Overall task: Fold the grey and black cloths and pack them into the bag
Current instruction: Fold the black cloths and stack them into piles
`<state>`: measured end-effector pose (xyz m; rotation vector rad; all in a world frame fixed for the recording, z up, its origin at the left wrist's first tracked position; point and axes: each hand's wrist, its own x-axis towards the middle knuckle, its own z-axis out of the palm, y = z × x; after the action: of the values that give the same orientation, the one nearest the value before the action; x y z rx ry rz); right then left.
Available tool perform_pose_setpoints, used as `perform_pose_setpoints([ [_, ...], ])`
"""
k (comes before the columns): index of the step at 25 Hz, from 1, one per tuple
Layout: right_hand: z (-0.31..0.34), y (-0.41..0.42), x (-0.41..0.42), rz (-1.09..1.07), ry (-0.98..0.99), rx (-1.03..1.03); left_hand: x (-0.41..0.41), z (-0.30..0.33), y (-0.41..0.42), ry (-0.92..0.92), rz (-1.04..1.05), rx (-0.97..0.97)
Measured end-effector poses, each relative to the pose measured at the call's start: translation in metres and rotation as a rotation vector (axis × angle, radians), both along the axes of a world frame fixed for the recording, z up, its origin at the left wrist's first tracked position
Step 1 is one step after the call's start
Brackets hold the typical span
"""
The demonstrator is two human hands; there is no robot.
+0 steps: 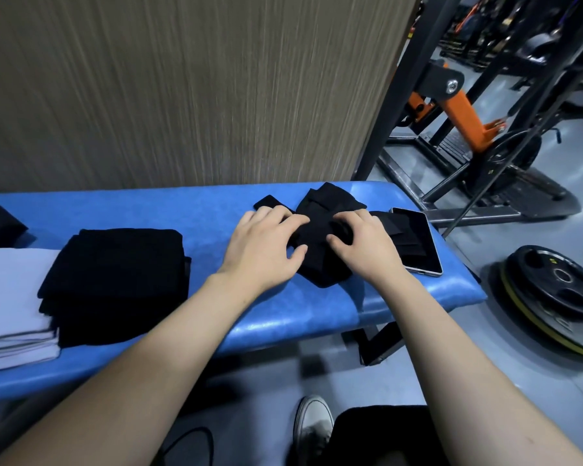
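From the head view, both hands rest on a crumpled black fabric bag with flat straps (320,230) lying near the right end of the blue padded vinyl counter (216,210): the left hand (266,247) lies on its left side with fingers loosely bent, and the right hand (360,243) curls its fingers into the fabric, seemingly gripping it. A folded black cloth stack (115,280) sits left of the hands, touching a folded pale grey cloth stack (11,304), while a dark flat tablet (418,240) lies just beside the bag
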<state>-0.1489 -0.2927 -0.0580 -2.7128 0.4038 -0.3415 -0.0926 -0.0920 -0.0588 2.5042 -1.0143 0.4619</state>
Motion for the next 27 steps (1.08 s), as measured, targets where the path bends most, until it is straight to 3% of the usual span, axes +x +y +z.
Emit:
perform_pose_setpoints([
  [5,-0.004,0.002,0.009,-0.034,0.041,-0.067,0.003,-0.002,0.005,0.026,0.007,-0.010],
  [14,0.012,0.013,0.002,-0.005,-0.145,0.047,0.003,0.002,0.015,0.088,0.032,-0.051],
  [22,0.020,0.044,-0.001,0.214,-0.330,0.107,0.003,0.009,0.014,0.439,0.099,-0.260],
  [27,0.015,0.046,0.003,0.207,-0.346,0.191,0.009,0.010,0.017,0.433,0.168,-0.321],
])
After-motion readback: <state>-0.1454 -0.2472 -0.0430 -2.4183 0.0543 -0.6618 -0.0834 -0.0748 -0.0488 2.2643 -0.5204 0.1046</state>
